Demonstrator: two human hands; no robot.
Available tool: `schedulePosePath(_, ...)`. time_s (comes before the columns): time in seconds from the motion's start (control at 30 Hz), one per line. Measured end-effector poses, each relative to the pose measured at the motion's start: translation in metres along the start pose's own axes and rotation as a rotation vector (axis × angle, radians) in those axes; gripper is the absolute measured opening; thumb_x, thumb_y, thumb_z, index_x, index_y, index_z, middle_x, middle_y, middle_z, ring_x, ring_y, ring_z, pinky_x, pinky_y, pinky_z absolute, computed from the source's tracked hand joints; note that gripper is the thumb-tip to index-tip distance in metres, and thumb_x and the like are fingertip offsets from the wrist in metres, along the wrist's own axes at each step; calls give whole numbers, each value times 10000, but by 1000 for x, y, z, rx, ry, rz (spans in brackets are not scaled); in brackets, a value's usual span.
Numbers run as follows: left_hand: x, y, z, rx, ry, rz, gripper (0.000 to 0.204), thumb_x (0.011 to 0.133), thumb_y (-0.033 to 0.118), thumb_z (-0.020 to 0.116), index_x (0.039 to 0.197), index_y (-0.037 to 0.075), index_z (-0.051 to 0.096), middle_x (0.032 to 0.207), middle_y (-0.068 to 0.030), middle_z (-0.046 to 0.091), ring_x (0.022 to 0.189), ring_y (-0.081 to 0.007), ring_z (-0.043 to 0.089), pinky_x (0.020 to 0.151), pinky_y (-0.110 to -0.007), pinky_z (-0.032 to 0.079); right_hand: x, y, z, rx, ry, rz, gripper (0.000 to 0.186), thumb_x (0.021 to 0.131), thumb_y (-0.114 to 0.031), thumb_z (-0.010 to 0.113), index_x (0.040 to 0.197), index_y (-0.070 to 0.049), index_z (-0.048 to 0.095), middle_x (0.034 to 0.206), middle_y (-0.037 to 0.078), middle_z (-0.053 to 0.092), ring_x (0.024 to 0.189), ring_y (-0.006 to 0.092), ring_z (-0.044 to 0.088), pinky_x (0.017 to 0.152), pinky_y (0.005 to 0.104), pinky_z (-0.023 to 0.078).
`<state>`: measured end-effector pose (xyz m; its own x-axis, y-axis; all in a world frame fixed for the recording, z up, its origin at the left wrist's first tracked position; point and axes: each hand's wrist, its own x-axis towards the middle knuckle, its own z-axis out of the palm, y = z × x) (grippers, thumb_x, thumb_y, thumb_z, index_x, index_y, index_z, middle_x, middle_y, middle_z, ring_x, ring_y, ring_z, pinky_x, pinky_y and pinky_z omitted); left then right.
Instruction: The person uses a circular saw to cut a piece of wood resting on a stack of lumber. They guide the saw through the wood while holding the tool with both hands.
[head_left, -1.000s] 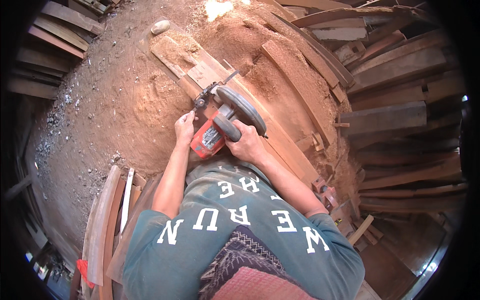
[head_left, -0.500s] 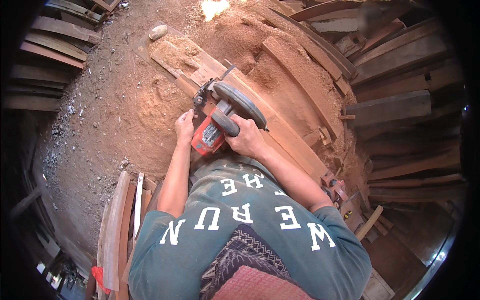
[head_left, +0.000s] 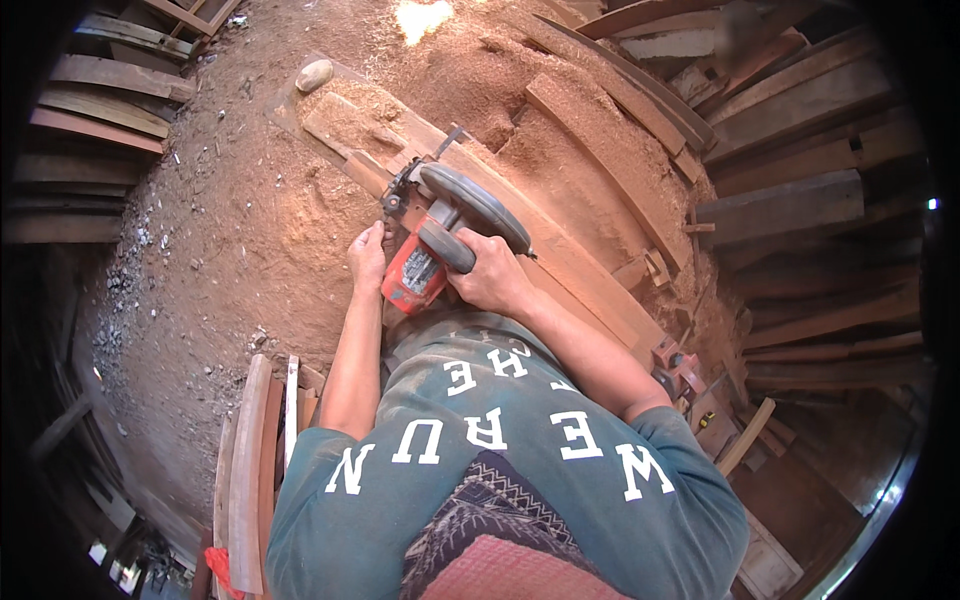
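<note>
A red and black circular saw (head_left: 413,272) rests over a long wooden board (head_left: 585,300) dusted with sawdust. Its round dark blade guard faces right. My right hand (head_left: 492,276) is wrapped round the saw's rear handle. On the left of the saw, my left hand (head_left: 367,258) has its fingers pinched together beside the edge of the base; what they hold, if anything, is too small to make out. A short wood piece (head_left: 368,172) lies by the front of the base. Farther off, a rounded stone (head_left: 314,75) sits at the board's far end.
Sawdust (head_left: 450,90) is heaped beyond the board, with another plank (head_left: 605,170) lying in it. Stacked timber (head_left: 800,195) fills the right side, and more planks (head_left: 115,80) lie far left. A red tool (head_left: 678,368) sits near my right elbow. Boards (head_left: 250,470) stand at lower left.
The view has shifted slightly. Both hands and the saw keep nearly the same place on the board.
</note>
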<state>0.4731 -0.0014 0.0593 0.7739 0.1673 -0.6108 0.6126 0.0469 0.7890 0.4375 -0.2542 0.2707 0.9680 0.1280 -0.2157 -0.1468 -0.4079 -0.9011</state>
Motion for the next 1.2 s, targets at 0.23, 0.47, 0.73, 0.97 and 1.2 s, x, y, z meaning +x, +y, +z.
schedulePosePath(0.23,10,9,-7,-20,-25,-29,342,1081,348,702,1037,21,788,912,-20,761,863,-91,649,827,-277,504,11,-6,6,12,-6,39,337,811,-76,749,1143,-17,741,931,297,741,943,482,733,813,501,597)
schedulePosePath(0.47,32,2,-22,-12,-68,29,338,1083,349,693,988,41,795,880,-6,746,820,-82,623,791,-281,493,23,-6,13,-15,1,7,316,834,-79,768,1140,-8,736,961,295,742,937,468,743,819,470,587)
schedulePosePath(0.73,30,23,-17,-30,19,28,355,1079,375,678,919,74,779,713,93,570,634,-21,432,577,-237,300,35,-11,15,-15,-13,31,350,822,-84,779,1157,7,729,960,310,738,947,475,740,820,472,587)
schedulePosePath(0.97,30,40,-21,-15,28,20,347,1077,363,685,912,69,763,689,96,555,614,-21,422,567,-241,298,46,-15,18,4,-21,12,334,832,-87,770,1151,7,729,950,304,742,935,473,743,809,470,587)
schedulePosePath(1.2,36,51,-26,8,31,6,342,1075,364,689,936,59,760,770,72,619,679,-33,469,621,-240,352,59,-16,22,33,-45,7,330,847,-81,754,1168,-6,735,994,288,750,962,458,744,835,461,583)
